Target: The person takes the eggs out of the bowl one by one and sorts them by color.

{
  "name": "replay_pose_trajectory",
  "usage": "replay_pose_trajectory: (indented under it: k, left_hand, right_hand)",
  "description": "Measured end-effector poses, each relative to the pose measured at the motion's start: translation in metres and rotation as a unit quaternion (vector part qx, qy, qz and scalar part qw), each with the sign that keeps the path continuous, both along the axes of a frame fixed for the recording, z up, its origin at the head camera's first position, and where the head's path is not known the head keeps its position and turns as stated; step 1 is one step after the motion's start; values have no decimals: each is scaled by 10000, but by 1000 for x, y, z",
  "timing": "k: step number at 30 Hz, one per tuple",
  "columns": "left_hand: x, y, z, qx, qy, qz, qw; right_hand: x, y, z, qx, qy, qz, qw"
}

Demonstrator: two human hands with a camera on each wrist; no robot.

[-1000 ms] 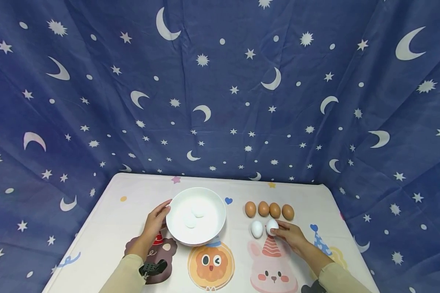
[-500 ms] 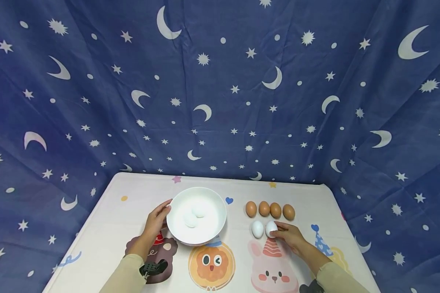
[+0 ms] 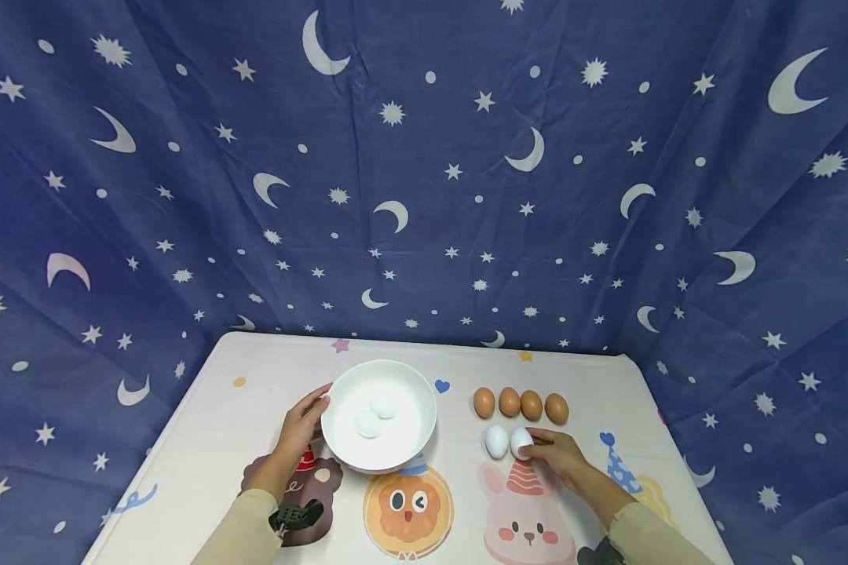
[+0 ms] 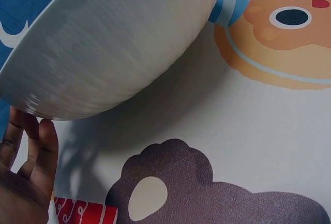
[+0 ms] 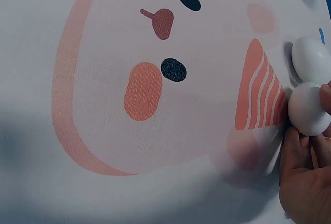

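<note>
My right hand point(image 3: 561, 457) pinches a white egg point(image 3: 520, 443) between thumb and fingers, close beside a second white egg point(image 3: 496, 442). In the right wrist view the held egg point(image 5: 308, 109) is low over the tablecloth, by the striped hat print. At the left, my left hand point(image 3: 302, 424) touches the outer side of a large white bowl point(image 3: 417, 447), its fingers fairly straight. The left wrist view has these fingertips point(image 4: 47, 125) against the bowl's outer wall point(image 4: 119, 53). Inside the bowl lie two white eggs point(image 3: 367, 424).
Several brown eggs point(image 3: 509, 402) form a row behind the white pair. A white tablecloth point(image 3: 268, 377) with cartoon prints covers the table, and a blue curtain point(image 3: 424, 196) with moons and stars hangs behind it.
The right hand has brought its white egg slightly down and left, nearer the other white egg. The left hand and bowl have stayed put.
</note>
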State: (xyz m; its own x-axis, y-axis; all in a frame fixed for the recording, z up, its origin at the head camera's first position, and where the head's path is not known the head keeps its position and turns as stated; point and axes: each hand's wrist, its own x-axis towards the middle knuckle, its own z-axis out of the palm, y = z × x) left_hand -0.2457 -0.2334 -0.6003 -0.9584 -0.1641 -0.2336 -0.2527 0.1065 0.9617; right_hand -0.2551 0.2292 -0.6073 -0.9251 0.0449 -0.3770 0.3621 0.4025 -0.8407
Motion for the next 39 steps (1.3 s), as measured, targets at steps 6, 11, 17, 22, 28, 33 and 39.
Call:
replay_pose_trajectory:
  k: [6, 11, 17, 22, 28, 33, 39]
  left_hand:
    - [-1, 0, -1, -3, 3, 8, 10000]
    - [0, 0, -1, -51, -25, 24, 10000]
    - [-1, 0, -2, -163, -84, 28, 9998]
    - [-2, 0, -3, -68, -66, 42, 9999]
    - [-2, -1, -2, -44, -35, 42, 10000]
    - [-1, 0, -2, -28, -46, 40, 10000]
    - [-3, -1, -4, -45, -45, 55, 10000]
  right_hand:
    - [2, -2, 2, 130, 12, 0, 9999]
    - [4, -3, 3, 183, 37, 38, 9998]
    - [4, -4, 6, 269, 30, 83, 9996]
    - [3, -2, 12, 212, 71, 13, 9997]
    - [0, 3, 22, -67, 109, -263, 9996]
    - [-5, 8, 29, -81, 265, -440, 9986]
    - [-20, -11, 51, -17, 681, -369, 9970]
